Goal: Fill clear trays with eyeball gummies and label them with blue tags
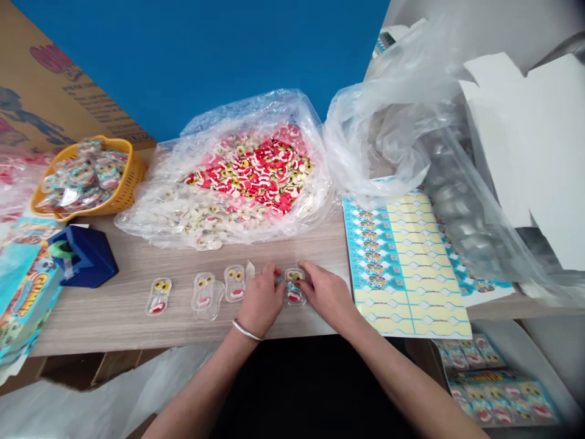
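A small clear blister pack [295,294] lies on the table between my hands, with yellow eye pieces and a red-and-white mouth piece inside. Across its middle runs a blue printed label strip. My left hand [263,297] pinches at its left side, fingertips by the strip. From the other side, the thumb and fingers of my right hand [329,297] close on the pack. To the left lie a pack [234,284] with eyes and mouth, another pack [204,291] overlapped by a clear shell, and a further filled one [159,297].
Behind the packs sits a large clear bag [256,177] of loose eye and mouth pieces. Label sheets [411,274] lie at right, near a plastic bag [470,213] of clear shells. At left stand a blue tape dispenser [89,256] and a yellow basket [130,177] of packs.
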`<state>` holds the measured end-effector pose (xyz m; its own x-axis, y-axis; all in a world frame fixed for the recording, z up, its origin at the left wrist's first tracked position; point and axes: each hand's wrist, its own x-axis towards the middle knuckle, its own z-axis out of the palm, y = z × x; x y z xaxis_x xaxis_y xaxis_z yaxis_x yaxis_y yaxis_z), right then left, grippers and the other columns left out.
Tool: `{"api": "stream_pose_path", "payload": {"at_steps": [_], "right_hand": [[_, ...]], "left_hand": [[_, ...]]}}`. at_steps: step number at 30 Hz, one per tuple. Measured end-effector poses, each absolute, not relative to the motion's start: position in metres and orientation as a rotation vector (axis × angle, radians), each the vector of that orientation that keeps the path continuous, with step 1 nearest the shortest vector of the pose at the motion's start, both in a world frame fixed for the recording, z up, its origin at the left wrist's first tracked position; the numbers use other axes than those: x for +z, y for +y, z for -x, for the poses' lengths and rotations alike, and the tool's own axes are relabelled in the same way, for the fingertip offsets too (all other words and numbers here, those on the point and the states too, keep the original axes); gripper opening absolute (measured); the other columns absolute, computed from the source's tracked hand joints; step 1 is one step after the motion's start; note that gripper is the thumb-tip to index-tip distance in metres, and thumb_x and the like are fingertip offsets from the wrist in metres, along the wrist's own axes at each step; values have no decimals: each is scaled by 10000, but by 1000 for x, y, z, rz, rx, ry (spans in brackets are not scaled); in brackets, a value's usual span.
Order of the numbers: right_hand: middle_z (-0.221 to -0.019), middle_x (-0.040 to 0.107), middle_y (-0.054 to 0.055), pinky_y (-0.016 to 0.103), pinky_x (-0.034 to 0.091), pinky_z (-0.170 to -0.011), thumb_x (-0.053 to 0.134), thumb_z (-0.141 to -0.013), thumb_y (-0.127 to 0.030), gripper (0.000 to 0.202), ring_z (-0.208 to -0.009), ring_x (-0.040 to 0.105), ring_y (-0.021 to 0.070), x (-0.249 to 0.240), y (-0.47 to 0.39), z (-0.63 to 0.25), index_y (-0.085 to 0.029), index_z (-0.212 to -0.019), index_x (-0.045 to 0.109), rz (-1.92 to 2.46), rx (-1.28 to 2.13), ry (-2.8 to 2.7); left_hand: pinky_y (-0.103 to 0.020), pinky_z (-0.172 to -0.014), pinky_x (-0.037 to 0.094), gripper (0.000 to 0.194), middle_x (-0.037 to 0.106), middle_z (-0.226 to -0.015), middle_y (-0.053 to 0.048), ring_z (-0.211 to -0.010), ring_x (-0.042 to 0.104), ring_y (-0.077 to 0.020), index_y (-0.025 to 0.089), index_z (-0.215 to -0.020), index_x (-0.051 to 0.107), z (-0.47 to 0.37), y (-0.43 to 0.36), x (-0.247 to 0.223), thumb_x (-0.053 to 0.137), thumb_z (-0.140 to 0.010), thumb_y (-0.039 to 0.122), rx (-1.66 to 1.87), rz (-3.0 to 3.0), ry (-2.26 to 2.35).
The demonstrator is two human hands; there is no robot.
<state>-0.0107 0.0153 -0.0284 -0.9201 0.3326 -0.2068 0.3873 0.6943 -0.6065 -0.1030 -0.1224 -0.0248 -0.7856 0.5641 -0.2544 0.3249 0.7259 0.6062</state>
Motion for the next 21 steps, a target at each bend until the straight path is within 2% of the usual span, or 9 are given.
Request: {"api": "stream_pose_path", "payload": {"at_steps": [4,8,13,15,21], "right_hand": [[-991,719,44,288,411,-699,595,-889,-206,282,-858,667,212,-26,21,11,-245,-1169,597,-527,-1065,2819],[-910,680,15,265,404,-688,607,-863,-179,229,-798,629,177,-31,24,6,-239,-1083,617,-493,-1154,2809],[-1075,581,51,268,439,-692,599,-848,-166,223,-790,605,159,-32,15,-9,-217,-1065,582,-541,-1175,2867],[-1084,564,55,274,458,-709,585,-840,-147,234,-782,599,154,-31,8,-18,-209,-1065,561,-549,-1240,2867],[-912,590,30,319,489,-716,571,-782,-133,241,-780,594,182,-34,-10,-32,-197,-1013,544,-758,-1472,2767]], "left_hand": [[-343,-723,409,84,644,-734,-40,-728,606,-224,202,-875,610,105,-123,-22,556,-813,184,777,-722,2459],[-311,-687,395,117,635,-692,-18,-678,592,-199,204,-880,639,105,-123,-20,546,-812,185,750,-768,2391],[-303,-694,384,139,636,-694,-9,-649,570,-186,217,-895,665,98,-126,-22,563,-802,200,787,-777,2369],[-297,-692,377,135,624,-672,4,-636,563,-181,234,-877,671,93,-129,-22,576,-788,197,805,-769,2337],[-284,-681,380,130,628,-663,5,-647,559,-175,237,-830,690,81,-138,-19,577,-778,199,842,-782,2304]]}}
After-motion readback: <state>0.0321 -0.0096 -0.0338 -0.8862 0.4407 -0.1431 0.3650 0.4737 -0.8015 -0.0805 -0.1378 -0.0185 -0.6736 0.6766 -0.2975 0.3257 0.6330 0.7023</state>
